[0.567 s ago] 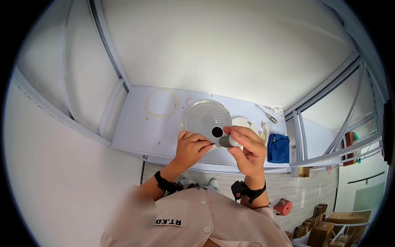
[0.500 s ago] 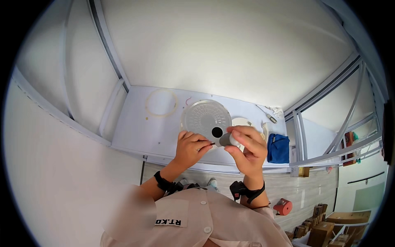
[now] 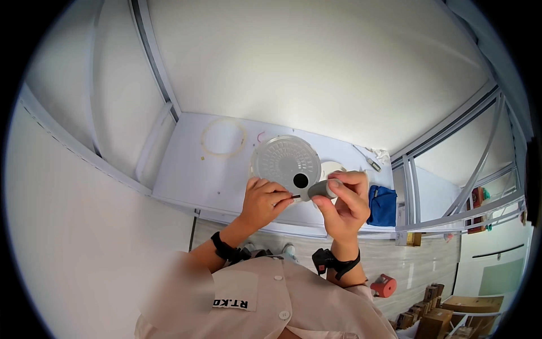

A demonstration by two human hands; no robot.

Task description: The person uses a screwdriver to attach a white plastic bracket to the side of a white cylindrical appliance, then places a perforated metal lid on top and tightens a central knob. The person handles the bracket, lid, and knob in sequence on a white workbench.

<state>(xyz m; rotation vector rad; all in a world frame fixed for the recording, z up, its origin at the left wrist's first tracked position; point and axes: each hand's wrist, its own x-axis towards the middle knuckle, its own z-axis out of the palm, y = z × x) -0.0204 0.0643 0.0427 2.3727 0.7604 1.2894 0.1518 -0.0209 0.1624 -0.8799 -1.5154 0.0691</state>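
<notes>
Hands meet above the front edge of the white bench (image 3: 186,181). Right hand (image 3: 344,206) is clamped on a small grey cylindrical part (image 3: 319,189), held level so its end faces the left hand (image 3: 262,200). Left hand pinches a thin dark pin (image 3: 294,196) at that end, fingers together for fine alignment. Behind them a round ribbed plastic cover (image 3: 285,160) lies flat mid-bench. A pale ring gasket (image 3: 224,137) rests toward the rear left corner, a blue cloth (image 3: 382,205) at the right edge.
</notes>
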